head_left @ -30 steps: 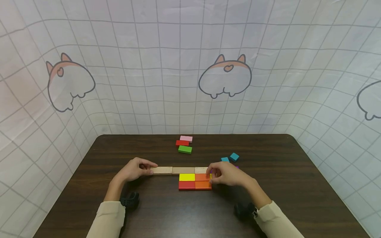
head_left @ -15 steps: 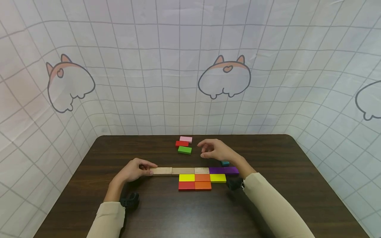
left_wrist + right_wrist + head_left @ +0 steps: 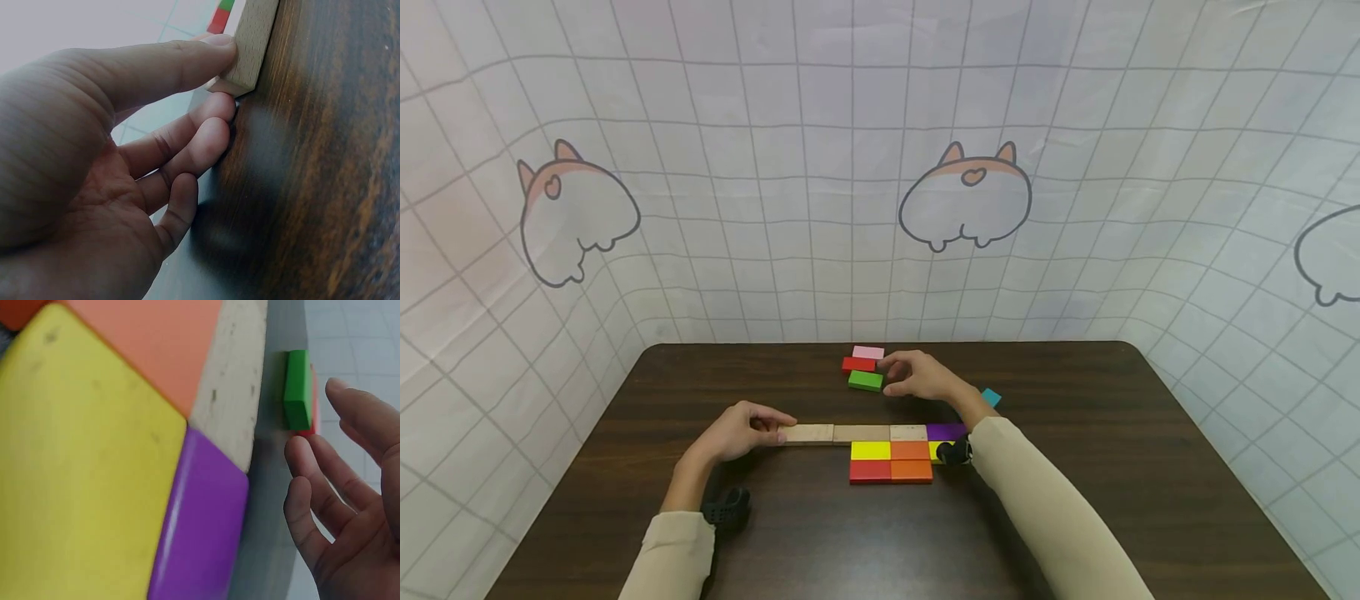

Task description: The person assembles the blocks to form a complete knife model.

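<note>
A row of flat blocks lies across the table. My left hand (image 3: pixel 737 433) grips the left end of its first plain wooden block (image 3: pixel 808 433), thumb along one side in the left wrist view. Two more wooden blocks and a purple block (image 3: pixel 946 432) continue the row. Against its near side sit a yellow block (image 3: pixel 870 451), a red block (image 3: pixel 870 472) and two orange blocks (image 3: pixel 911 472). Beyond the row, my right hand (image 3: pixel 921 377) holds nothing, its fingers parted and bent, fingertips close beside a green block (image 3: pixel 866 381). A second yellow block (image 3: pixel 87 469) is partly hidden by the right wrist camera.
Behind the green block lie another red block (image 3: pixel 858 364) and a pink block (image 3: pixel 868 352). A blue block (image 3: pixel 991 397) rests right of my right forearm. The dark table (image 3: pixel 775 533) ends at a white gridded curtain (image 3: pixel 820 208).
My right hand has gone from the yellow and orange blocks over the row, then left toward the green block. The left hand stays at the wooden block's end.
</note>
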### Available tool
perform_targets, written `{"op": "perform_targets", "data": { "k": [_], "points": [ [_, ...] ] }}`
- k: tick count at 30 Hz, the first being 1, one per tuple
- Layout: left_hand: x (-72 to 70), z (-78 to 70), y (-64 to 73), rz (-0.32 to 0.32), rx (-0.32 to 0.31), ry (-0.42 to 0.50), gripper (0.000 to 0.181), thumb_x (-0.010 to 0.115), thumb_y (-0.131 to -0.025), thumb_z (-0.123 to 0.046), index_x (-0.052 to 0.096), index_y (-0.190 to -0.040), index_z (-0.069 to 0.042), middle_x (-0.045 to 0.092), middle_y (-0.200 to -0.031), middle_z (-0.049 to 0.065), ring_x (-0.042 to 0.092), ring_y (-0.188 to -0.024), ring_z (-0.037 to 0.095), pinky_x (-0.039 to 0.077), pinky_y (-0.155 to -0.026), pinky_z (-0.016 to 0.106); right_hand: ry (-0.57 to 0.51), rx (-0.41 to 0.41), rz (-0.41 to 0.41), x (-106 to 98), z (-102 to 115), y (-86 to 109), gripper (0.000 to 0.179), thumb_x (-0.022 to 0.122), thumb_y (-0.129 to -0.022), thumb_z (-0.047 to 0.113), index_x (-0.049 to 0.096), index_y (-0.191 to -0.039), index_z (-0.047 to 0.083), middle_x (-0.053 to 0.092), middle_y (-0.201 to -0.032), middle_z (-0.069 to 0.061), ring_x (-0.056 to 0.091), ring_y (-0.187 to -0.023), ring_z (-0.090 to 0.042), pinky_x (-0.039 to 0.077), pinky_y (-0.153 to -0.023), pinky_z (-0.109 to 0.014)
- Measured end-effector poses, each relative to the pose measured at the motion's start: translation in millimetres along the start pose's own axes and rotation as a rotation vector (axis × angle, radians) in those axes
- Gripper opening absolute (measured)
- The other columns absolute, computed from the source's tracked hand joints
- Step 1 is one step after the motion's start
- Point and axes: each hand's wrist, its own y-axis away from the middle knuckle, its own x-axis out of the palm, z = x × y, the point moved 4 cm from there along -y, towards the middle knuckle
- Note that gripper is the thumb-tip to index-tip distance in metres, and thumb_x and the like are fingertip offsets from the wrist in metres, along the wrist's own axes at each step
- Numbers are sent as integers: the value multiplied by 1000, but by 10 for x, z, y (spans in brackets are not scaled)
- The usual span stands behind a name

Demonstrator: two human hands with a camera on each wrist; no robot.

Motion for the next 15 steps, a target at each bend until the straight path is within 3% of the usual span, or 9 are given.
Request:
{"op": "perform_targets", "data": {
  "k": [7,15],
  "points": [
    [2,4,9,0,-2,1,25,77,-93,-18,79,-117,-14,67,-86,4,51,-74,17,44,-64,31,5,53,18,72,-69,-134,48,77,-94,19,62,-140,14,66,-124,-13,66,-89,-21,56,-81,-36],
    [-6,0,8,-8,-11,4,24,77,-92,-19,79,-116,-14,66,-86,4,50,-74,18,43,-64,31,48,71,17,106,1,-255,44,78,-92,16,65,-135,15,66,-116,-12,64,-83,-20,54,-78,-34]
  ]
}}
